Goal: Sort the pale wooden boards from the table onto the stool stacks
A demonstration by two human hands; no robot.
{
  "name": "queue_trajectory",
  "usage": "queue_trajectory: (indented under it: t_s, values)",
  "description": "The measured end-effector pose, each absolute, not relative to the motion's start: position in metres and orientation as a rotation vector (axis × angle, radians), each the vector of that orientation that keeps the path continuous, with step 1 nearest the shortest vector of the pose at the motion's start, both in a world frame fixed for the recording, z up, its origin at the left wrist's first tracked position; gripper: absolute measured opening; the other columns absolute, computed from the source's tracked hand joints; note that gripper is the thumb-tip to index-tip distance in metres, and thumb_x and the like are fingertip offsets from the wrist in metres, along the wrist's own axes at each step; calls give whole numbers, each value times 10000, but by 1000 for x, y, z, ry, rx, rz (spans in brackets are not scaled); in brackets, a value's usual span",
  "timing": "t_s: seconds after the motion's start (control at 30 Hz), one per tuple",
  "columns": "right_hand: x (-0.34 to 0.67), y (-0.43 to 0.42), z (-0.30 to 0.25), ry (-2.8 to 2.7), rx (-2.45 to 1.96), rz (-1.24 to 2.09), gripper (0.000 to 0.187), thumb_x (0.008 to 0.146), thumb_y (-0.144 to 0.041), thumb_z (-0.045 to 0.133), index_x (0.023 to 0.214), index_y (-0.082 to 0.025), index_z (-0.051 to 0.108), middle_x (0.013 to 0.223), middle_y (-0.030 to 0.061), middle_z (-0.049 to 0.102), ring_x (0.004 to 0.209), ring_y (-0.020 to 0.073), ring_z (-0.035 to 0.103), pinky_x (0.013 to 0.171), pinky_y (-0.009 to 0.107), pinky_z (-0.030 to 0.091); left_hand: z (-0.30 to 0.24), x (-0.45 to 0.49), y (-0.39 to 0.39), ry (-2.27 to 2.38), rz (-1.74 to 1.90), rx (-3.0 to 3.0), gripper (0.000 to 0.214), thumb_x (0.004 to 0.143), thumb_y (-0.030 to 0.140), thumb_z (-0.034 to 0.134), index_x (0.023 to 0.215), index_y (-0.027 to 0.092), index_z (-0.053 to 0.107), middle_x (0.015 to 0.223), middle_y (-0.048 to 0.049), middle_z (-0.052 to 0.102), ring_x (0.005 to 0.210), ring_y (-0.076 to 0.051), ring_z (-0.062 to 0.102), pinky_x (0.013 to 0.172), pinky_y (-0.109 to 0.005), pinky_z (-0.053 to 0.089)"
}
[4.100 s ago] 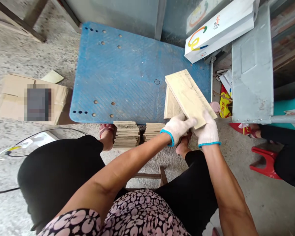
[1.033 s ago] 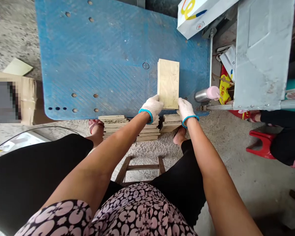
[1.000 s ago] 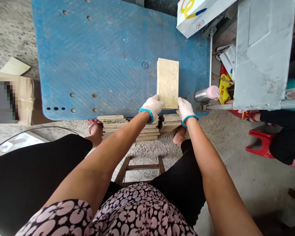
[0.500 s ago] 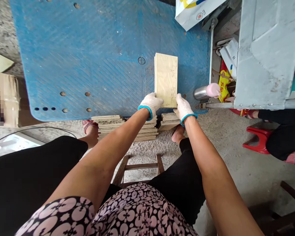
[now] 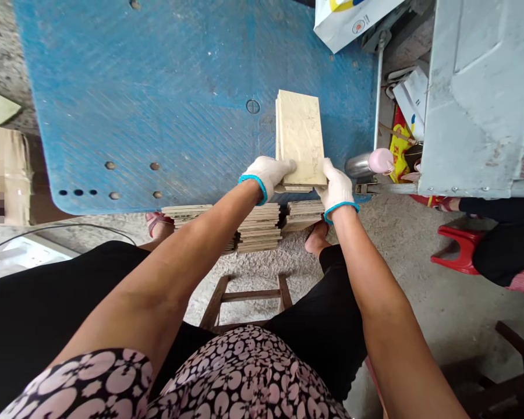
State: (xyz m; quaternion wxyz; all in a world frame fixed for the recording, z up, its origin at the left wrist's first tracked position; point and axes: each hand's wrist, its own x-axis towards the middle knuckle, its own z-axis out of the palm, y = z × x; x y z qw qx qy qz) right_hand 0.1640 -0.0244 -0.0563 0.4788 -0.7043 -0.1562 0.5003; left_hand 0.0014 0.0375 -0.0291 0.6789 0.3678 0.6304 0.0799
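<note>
Left hand [image 5: 268,171], in a white knit glove with a blue cuff, is clamped on the near left corner of a pale wooden board [image 5: 301,134], thumb flat on top, fingers curled out of sight underneath. Right hand [image 5: 338,183], same kind of glove, is closed around the near right corner, thumb up along the side edge. Can't really see how its other fingers sit.

The board is over the right part of a blue plastic tabletop [image 5: 179,134], long side pointing away from the person. At least one more board pokes out below it on the left and at the near end, so they're not lined up perfectly. Can't tell if they're touching the tabletop or held just off it.

Just past the right hand there's a steel bottle [image 5: 358,166] with a pink lid, lying by the tabletop's right edge. Down by the person's feet, along the near edge, are three piles of similar boards: left pile [image 5: 187,215] partly behind the forearm, middle pile [image 5: 258,227], right pile [image 5: 304,215].

Further out: white printed bag [image 5: 349,26] at the top, cardboard box [image 5: 13,192] far left, and a red stool [image 5: 458,250] off to the right with someone in dark trousers beside it.
</note>
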Motion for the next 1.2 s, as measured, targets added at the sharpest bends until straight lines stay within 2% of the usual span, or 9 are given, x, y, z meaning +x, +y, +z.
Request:
queue_trajectory:
  t_s: [0.1,0.2,0.4,0.57,0.67,0.83,0.97,1.07,1.2]
  values:
    - [138,-27,-40,-104,-1512,1188,579,881,-638,475,1249,-196,540,1244,95,642,1211,234,589,982,450,524,-27,10,43,1356,246,666,249,810,291,697,988,117,692,786,-97,691,733,-208,675,671,-361,579]
    - [115,-31,-31,-123,-1381,1240,680,867,-719,405,1302,-210,528,1271,103,634,1262,231,561,1015,461,508,-27,20,45,1295,257,577,274,833,264,689,1056,108,662,814,-96,703,744,-197,682,691,-362,587]
    - [113,-16,-40,-182,-1398,1242,654,879,-663,431,1381,-246,483,1280,75,641,1269,233,560,1029,512,498,-30,28,39,1278,266,606,349,826,292,705,1138,154,632,1026,-84,716,833,-179,700,713,-325,600]
    - [126,-9,-35,-83,-1341,1263,531,887,-451,531,1347,-187,510,1235,83,673,1220,225,601,1041,461,509,-14,30,36,1311,305,659,323,796,296,720,1071,134,672,1009,-99,717,796,-178,691,669,-301,583]
    - [133,-14,-21,-181,-1338,1282,515,883,-441,541,1328,-182,525,1260,89,665,1226,237,600,1022,468,525,5,30,27,1284,326,733,317,773,358,735,979,120,701,927,-104,715,730,-173,663,644,-301,562]
    - [154,-34,14,-356,-1425,1231,496,867,-456,555,1274,-173,579,1314,101,639,1252,249,588,986,448,558,43,11,-20,1062,430,766,263,841,345,647,1018,158,697,804,-47,674,645,-115,580,621,-252,509]
    - [178,-72,48,-465,-1493,1179,471,832,-470,600,1213,-194,626,1282,97,659,1239,268,602,961,470,568,37,-27,-86,908,214,805,191,780,359,650,834,176,663,700,-4,613,622,-120,563,554,-231,478]
    - [196,-114,74,-414,-1629,1075,449,793,-470,661,1140,-184,666,1244,115,680,1186,279,638,933,449,581,17,-55,-135,950,75,858,164,792,335,556,723,187,575,648,15,559,610,-119,547,563,-227,478]
    - [214,-170,101,-303,-1816,986,479,682,-418,771,1081,-166,687,1097,134,735,954,321,730,788,478,623,11,-80,-180,988,-134,1063,150,797,314,497,757,193,576,655,18,548,631,-134,566,576,-233,453]
